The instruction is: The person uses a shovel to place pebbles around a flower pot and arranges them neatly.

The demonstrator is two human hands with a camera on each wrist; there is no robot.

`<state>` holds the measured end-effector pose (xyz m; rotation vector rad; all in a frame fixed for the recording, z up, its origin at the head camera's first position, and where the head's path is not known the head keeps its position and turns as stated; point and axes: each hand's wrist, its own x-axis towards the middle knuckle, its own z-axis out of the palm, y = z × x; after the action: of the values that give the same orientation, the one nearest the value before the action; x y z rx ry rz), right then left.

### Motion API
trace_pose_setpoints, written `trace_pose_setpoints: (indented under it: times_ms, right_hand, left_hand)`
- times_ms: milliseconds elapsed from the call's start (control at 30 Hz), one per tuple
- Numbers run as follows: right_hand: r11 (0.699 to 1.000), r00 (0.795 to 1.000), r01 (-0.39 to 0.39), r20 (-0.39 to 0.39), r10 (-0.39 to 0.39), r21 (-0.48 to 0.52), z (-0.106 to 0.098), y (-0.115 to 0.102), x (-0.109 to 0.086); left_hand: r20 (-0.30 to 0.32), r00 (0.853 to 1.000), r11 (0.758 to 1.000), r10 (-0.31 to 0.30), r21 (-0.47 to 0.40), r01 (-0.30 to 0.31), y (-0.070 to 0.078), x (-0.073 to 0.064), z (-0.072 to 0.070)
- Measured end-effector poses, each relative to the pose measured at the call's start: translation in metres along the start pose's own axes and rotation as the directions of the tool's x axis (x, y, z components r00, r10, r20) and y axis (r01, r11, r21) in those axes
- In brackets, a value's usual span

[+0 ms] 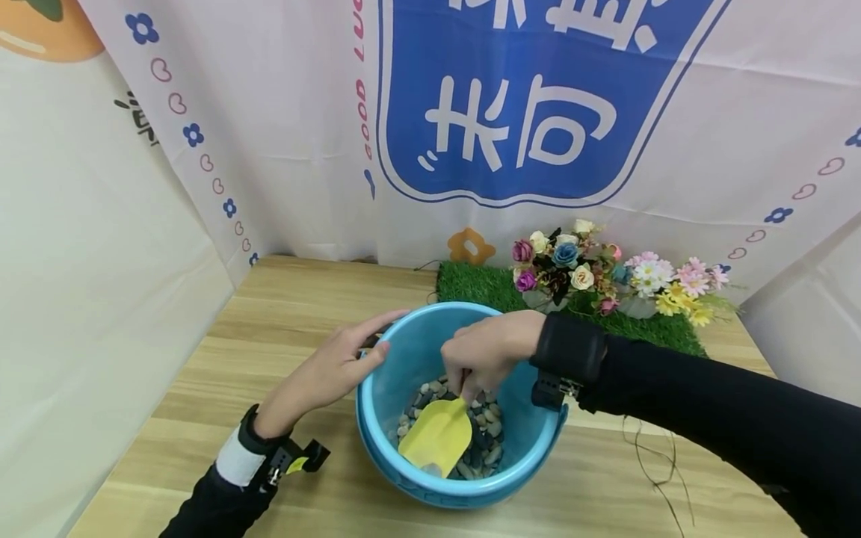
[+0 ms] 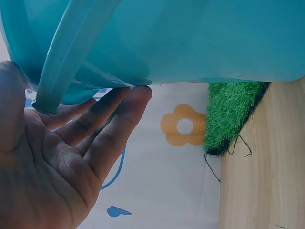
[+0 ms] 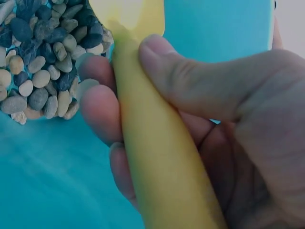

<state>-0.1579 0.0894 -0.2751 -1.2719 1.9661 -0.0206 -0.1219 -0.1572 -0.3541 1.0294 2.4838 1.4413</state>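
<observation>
Bucket [image 1: 464, 491] (1) w/ L hand [image 1: 332, 368] spread against it; R hand [image 1: 489, 350] grips 1 scoop [image 1: 440, 435].

At lower centre, the bucket [image 1: 410, 359] is sitting on the table [image 1: 262, 351], stones [image 1: 494, 426] lying inside. My right hand [image 1: 487, 351] is holding the scoop [image 1: 437, 437] within; my left hand [image 1: 336, 370] is gripping the bucket's left rim. Behind, right of centre, flowers [image 1: 581, 277] are resting on turf [image 1: 477, 288].
</observation>
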Motion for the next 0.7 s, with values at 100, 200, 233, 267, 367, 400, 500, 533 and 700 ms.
trace_pose_setpoints:
  times_ms: [100,200,233,267,367,400,500,533,700]
  right_hand:
    - [1.000,1.000,0.005,-0.016,-0.005,-0.004,-0.003,0.001,-0.004]
    - [1.000,0.999,0.020,-0.027,-0.020,-0.014,-0.006,0.001,-0.008]
    - [1.000,0.999,0.024,-0.031,-0.025,-0.018,-0.007,0.001,-0.010]
    - [0.999,0.999,0.032,-0.033,-0.033,-0.024,-0.009,0.001,-0.011]
    - [0.998,0.998,0.054,-0.030,-0.055,-0.034,-0.012,0.001,-0.014]
    - [0.998,0.998,0.057,-0.028,-0.058,-0.033,-0.013,0.001,-0.015]
    - [0.997,0.997,0.070,-0.022,-0.071,-0.037,-0.015,0.001,-0.018]
    - [0.997,0.997,0.072,-0.023,-0.073,-0.036,-0.015,0.001,-0.019]
    - [0.993,0.993,0.118,-0.024,-0.119,-0.019,-0.015,0.003,-0.023]
  left_hand:
    - [0.000,1.000,1.000,-0.004,-0.002,0.004,0.000,0.000,0.000]
    - [0.001,1.000,1.000,-0.010,-0.008,0.010,0.001,0.001,-0.001]
    - [0.001,1.000,1.000,-0.012,-0.011,0.012,0.001,0.001,-0.001]
    - [0.000,1.000,1.000,-0.014,-0.012,0.014,0.001,0.001,-0.001]
    - [0.001,1.000,1.000,-0.016,-0.017,0.016,0.001,0.000,-0.001]
    - [0.001,1.000,1.000,-0.014,-0.018,0.014,0.000,0.000,-0.001]
    - [0.001,1.000,1.000,-0.014,-0.023,0.014,0.001,0.000,-0.001]
    - [0.002,1.000,1.000,-0.015,-0.023,0.015,0.001,0.000,-0.001]
    - [0.005,1.000,0.999,-0.022,-0.027,0.022,0.002,0.000,0.000]
